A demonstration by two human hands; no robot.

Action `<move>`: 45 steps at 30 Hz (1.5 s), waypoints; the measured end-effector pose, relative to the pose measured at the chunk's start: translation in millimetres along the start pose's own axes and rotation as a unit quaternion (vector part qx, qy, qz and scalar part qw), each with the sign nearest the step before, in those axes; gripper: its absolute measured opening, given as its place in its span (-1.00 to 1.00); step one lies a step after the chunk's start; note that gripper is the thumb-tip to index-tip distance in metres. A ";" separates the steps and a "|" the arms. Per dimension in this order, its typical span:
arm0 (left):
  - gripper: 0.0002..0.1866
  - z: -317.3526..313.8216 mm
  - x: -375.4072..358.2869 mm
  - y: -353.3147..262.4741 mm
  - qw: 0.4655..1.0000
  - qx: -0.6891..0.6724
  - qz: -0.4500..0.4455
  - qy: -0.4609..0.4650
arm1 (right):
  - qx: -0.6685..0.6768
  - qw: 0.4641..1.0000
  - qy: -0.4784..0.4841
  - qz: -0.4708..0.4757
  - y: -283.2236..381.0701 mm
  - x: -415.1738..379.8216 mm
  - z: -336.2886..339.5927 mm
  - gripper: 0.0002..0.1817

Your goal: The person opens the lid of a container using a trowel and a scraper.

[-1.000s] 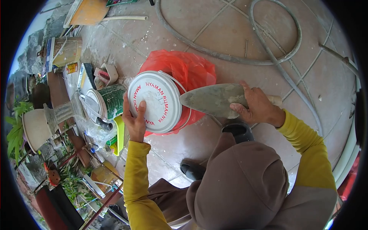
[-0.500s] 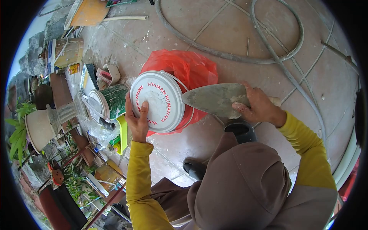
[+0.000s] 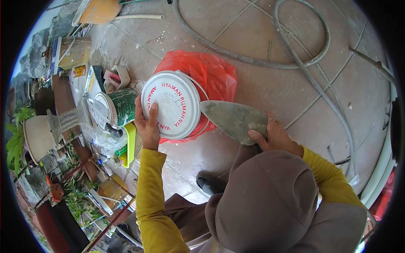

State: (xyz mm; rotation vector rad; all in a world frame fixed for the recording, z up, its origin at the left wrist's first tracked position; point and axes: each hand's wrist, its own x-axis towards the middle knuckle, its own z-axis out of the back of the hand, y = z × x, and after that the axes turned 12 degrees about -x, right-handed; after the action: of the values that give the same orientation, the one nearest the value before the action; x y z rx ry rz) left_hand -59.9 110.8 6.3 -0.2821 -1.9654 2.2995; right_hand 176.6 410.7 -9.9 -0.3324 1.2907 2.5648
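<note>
A round bucket [image 3: 171, 105] with a white lid and red lettering sits on a crumpled red plastic bag [image 3: 221, 78]. My left hand [image 3: 147, 124] grips the lid's left edge, thumb on top and fingers along the rim. In my right hand [image 3: 274, 133] is a pointed steel trowel [image 3: 236, 120], its blade grey with dried cement. The trowel's tip meets the lid's right rim, beside the bucket's wire handle. The trowel's own handle is hidden behind my hand and the head covering.
Left of the bucket stand a green paint can [image 3: 124, 105], a lime-green tray [image 3: 130, 145] and a small container with a brush [image 3: 117, 79]. A grey hose [image 3: 253, 62] loops over the tiled floor. Plants [image 3: 76, 198] and a red-black chair [image 3: 63, 227] are at lower left.
My right hand and the trowel's rear end have swung down toward my body, while the tip stays at the lid's rim. My left hand keeps its hold.
</note>
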 end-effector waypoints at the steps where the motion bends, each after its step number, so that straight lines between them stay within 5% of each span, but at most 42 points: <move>1: -0.39 1.7 2.5 -1.0 1.000 -0.002 0.006 0.003 | -0.014 1.000 0.003 -0.009 3.2 -1.9 0.2 -0.13; 4: -0.40 2.1 -1.7 3.5 0.998 -0.059 0.014 0.005 | 0.050 0.998 0.024 0.016 -1.2 5.0 1.7 -0.15; 7: -0.41 -2.5 0.5 -0.3 0.998 -0.055 0.017 0.012 | -0.109 0.991 0.070 0.042 0.2 22.8 39.0 -0.22; 10: -0.43 2.4 0.7 0.7 1.000 -0.014 0.009 0.016 | -0.042 0.988 0.066 0.137 -18.5 56.1 53.7 -0.23; 13: -0.45 -1.5 2.6 -3.0 1.000 -0.012 -0.001 0.016 | 0.203 0.961 0.042 0.184 -28.3 63.2 31.9 -0.17; 16: -0.45 -0.2 2.7 -3.1 1.000 0.001 -0.004 0.022 | 0.197 0.963 0.056 0.173 -36.9 61.4 18.8 -0.27; 19: -0.45 -0.6 1.1 -4.1 0.999 0.025 -0.015 0.024 | -0.194 0.973 0.124 0.027 -27.6 53.3 28.0 -0.26; 22: -0.46 -2.2 -3.3 -6.0 1.000 0.018 -0.005 0.018 | -0.209 0.968 0.137 -0.002 -16.2 45.5 31.0 -0.25; 25: -0.49 -6.9 -2.4 -4.9 1.000 0.018 -0.011 0.007 | 0.154 0.979 0.040 0.126 -32.7 46.8 8.4 -0.35; 28: -0.51 -9.8 -1.9 -6.3 1.000 0.017 0.001 0.007 | 0.215 0.973 0.007 0.083 -36.4 44.0 -14.9 -0.39; 31: -0.54 -14.0 -0.1 -6.4 1.000 0.017 -0.018 0.005 | 0.199 0.976 -0.043 0.081 -26.5 36.2 -11.2 -0.30; 34: -0.52 -16.6 -2.3 1.6 0.999 -0.017 -0.021 -0.019 | -0.007 0.997 -0.070 0.045 -27.2 30.1 -6.1 -0.15; 45: -0.46 -5.6 12.1 1.6 0.994 -0.088 0.057 -0.007 | -0.022 1.000 -0.016 0.005 0.5 0.0 9.1 -0.04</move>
State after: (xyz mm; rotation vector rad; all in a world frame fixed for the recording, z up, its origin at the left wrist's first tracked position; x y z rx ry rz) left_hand -70.4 118.3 3.0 -0.4036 -2.2178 2.1993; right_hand 175.6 417.7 -4.2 -0.2944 1.2292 2.5989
